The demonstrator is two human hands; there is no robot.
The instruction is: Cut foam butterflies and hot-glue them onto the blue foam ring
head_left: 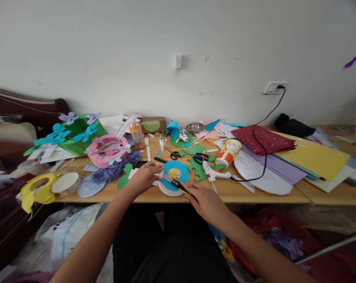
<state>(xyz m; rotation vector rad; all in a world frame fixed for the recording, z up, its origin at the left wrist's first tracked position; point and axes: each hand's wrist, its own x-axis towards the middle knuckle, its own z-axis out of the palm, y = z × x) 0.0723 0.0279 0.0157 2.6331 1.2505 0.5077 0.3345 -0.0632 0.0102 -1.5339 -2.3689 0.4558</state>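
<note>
My right hand (203,200) is closed around a black and yellow utility knife (179,186), its blade pointing up and left over a blue paper ring (182,169). The ring lies on a white disc at the table's front edge, with a small yellow shape (174,173) inside its opening. Fingers bent, my left hand (146,175) grips a strip of white card (157,177) just left of the ring, near the blade tip. Part of the card is hidden under the hand. A green paper shape (124,177) lies left of it.
A white glue gun (214,172) with a black cord lies right of the ring, near a paper cup (228,152). Scissors (174,154), a glue bottle (161,144) and an orange bottle (136,133) stand or lie behind. Pink ring (107,151) left; coloured sheets (316,155) right.
</note>
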